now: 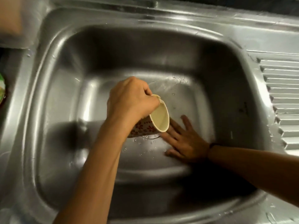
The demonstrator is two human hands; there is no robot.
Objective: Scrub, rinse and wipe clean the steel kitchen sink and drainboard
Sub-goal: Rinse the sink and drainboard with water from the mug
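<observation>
The steel sink point(68, 97) fills the view, its basin wet with scattered drops. My left hand point(129, 101) grips a cream cup with a red flower pattern point(155, 122), tipped on its side with the mouth toward the right, above the middle of the basin. Water streaks across the basin floor beyond the cup's rim. My right hand point(186, 141) lies flat and open on the basin floor just right of the cup, fingers spread and pointing up-left, partly under the cup's rim. The drain is mostly hidden under the cup. The ribbed drainboard point(281, 97) lies at the right.
A blurred tan object point(11, 18) sits at the top left corner beside the sink rim. A green and white item point(2, 88) shows at the left edge. Dark specks mark the basin's right wall point(242, 109). A dark band circles my right wrist point(213, 144).
</observation>
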